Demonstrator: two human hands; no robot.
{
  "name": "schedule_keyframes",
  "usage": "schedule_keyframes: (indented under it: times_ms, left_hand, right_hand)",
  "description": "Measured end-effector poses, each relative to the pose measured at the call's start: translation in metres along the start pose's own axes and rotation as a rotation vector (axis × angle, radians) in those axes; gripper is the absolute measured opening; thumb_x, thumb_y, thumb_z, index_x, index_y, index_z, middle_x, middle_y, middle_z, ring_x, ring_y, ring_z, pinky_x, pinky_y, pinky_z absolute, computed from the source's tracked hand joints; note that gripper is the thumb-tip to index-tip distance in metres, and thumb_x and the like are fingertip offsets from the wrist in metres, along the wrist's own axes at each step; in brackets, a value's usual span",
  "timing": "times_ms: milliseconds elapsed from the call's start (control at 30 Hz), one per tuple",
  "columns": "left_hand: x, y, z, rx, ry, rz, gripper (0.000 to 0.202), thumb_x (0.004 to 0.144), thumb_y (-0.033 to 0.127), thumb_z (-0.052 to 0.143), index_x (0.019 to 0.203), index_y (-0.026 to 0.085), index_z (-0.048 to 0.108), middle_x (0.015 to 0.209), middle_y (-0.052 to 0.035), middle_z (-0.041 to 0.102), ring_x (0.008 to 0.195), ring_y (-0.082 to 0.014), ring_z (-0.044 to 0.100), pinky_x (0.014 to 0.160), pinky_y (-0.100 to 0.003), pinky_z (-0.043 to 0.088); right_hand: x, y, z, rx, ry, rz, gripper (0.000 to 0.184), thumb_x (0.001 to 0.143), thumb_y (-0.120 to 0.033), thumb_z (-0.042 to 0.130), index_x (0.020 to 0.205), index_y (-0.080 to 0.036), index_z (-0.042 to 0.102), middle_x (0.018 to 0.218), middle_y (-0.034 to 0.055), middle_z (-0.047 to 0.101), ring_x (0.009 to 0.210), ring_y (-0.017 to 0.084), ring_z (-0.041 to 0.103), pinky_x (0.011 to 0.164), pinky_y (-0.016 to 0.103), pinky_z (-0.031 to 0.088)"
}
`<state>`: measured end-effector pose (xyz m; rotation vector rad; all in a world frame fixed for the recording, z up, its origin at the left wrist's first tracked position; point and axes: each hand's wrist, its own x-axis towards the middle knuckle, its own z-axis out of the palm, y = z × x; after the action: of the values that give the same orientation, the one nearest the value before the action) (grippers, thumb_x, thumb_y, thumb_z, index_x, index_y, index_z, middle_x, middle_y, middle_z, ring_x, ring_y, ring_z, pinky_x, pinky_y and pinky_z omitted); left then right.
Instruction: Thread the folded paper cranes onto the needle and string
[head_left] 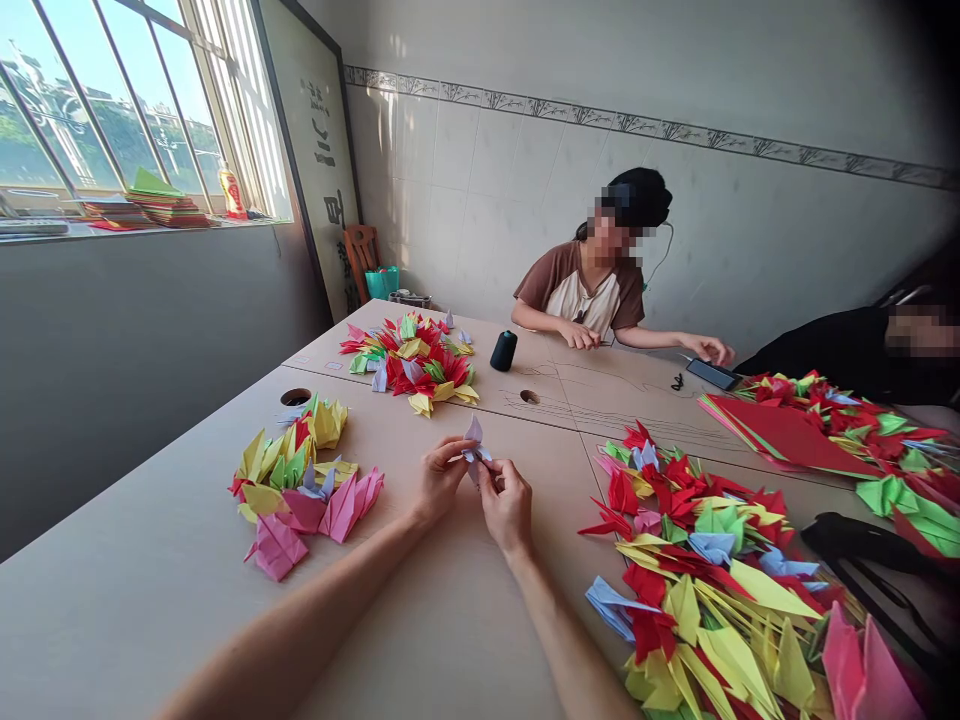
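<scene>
Between my two hands is a small pale lilac folded paper crane (474,436), held just above the table. My left hand (444,475) pinches it from the left with thumb and fingers. From the right, the closed fingertips of my right hand (507,503) grip its lower edge. Left of my hands lies a pile of yellow, green and pink paper cranes (283,490). To the right spreads a larger heap of red, yellow, blue and green folded cranes (705,560). Part of the held crane is hidden by my fingers.
Beyond my hands stand a dark thread spool (504,351) and another crane pile (420,365). Loose threads (637,420) run across the table (360,620). A co-worker (592,265) sits opposite, one hand near a phone (712,374). Red paper sheets (787,437) lie at right.
</scene>
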<state>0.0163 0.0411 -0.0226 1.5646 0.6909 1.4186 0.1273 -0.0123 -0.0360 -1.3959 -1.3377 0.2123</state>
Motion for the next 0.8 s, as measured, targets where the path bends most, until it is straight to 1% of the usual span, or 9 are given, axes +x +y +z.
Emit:
schedule_keyframes:
  times_ms: [133,233,367,433,533,600,667,733,800]
  left_hand:
    - [0.001,0.005,-0.005,0.033,0.094,-0.077,0.021,0.075,0.016,0.053,0.091,0.018,0.067,0.094,-0.0055,0.062,0.085,-0.0157,0.059,0.067,-0.022,0.047]
    - [0.000,0.011,-0.007,0.063,0.104,-0.154,0.019,0.075,0.015,0.048,0.085,0.017,0.064,0.081,-0.0020,0.062,0.073,-0.0132,0.056,0.061,-0.020,0.042]
    - [-0.003,0.019,-0.006,0.049,-0.020,-0.170,0.018,0.075,0.015,0.043,0.076,0.016,0.061,0.070,0.0006,0.059,0.061,-0.0105,0.049,0.056,-0.020,0.037]
    - [-0.006,0.022,-0.003,0.036,-0.097,-0.154,0.019,0.074,0.015,0.042,0.074,0.015,0.060,0.067,0.0009,0.058,0.059,-0.0102,0.048,0.056,-0.020,0.037]
    - [-0.009,0.026,0.000,0.001,-0.221,-0.146,0.019,0.075,0.015,0.041,0.075,0.014,0.060,0.065,-0.0001,0.059,0.061,-0.0114,0.051,0.059,-0.022,0.040]
    - [-0.010,0.027,0.002,-0.017,-0.255,-0.145,0.017,0.077,0.015,0.043,0.079,0.014,0.059,0.068,-0.0009,0.060,0.063,-0.0119,0.054,0.061,-0.022,0.043]
    - [-0.010,0.027,0.003,-0.040,-0.210,-0.144,0.014,0.077,0.015,0.047,0.087,0.015,0.057,0.079,-0.0022,0.061,0.065,-0.0115,0.055,0.060,-0.022,0.045]
    - [-0.009,0.026,0.004,-0.082,-0.117,-0.135,0.017,0.078,0.019,0.053,0.095,0.016,0.052,0.095,-0.0048,0.060,0.070,-0.0117,0.057,0.059,-0.023,0.047]
    - [-0.009,0.024,0.004,-0.140,-0.026,-0.133,0.022,0.078,0.023,0.058,0.097,0.018,0.047,0.106,-0.0070,0.056,0.074,-0.0124,0.059,0.060,-0.025,0.050]
  right_hand:
    - [-0.003,-0.009,-0.002,0.142,0.060,0.041,0.026,0.080,-0.042,0.059,0.085,-0.017,0.055,0.067,0.0016,0.062,0.054,0.012,0.056,0.053,0.022,0.045]
    - [-0.001,-0.014,-0.004,0.264,0.140,0.104,0.029,0.077,-0.042,0.062,0.086,-0.016,0.055,0.064,-0.0003,0.060,0.053,0.011,0.055,0.051,0.021,0.045]
    - [0.005,-0.013,-0.006,0.358,0.211,0.185,0.034,0.074,-0.042,0.064,0.091,-0.014,0.058,0.069,0.0011,0.060,0.059,0.012,0.056,0.056,0.022,0.047]
    - [0.007,-0.011,-0.005,0.404,0.189,0.224,0.034,0.074,-0.042,0.065,0.091,-0.013,0.060,0.069,0.0012,0.060,0.058,0.012,0.056,0.056,0.023,0.047]
    - [0.008,-0.010,-0.003,0.486,0.109,0.270,0.030,0.074,-0.043,0.064,0.080,-0.014,0.060,0.060,-0.0013,0.057,0.049,0.011,0.052,0.047,0.022,0.044]
    - [0.007,-0.012,-0.003,0.510,0.095,0.283,0.030,0.074,-0.044,0.063,0.073,-0.015,0.057,0.057,-0.0024,0.056,0.045,0.010,0.050,0.043,0.021,0.042]
    - [0.007,-0.014,-0.003,0.508,0.121,0.298,0.030,0.075,-0.045,0.062,0.072,-0.015,0.056,0.055,-0.0029,0.056,0.043,0.010,0.050,0.042,0.021,0.042]
    - [0.008,-0.016,-0.005,0.493,0.169,0.314,0.030,0.076,-0.045,0.061,0.073,-0.016,0.054,0.053,-0.0031,0.056,0.044,0.011,0.052,0.043,0.021,0.042]
    - [0.009,-0.016,-0.007,0.462,0.222,0.320,0.031,0.077,-0.046,0.059,0.071,-0.016,0.053,0.053,-0.0022,0.058,0.044,0.011,0.052,0.043,0.021,0.040]
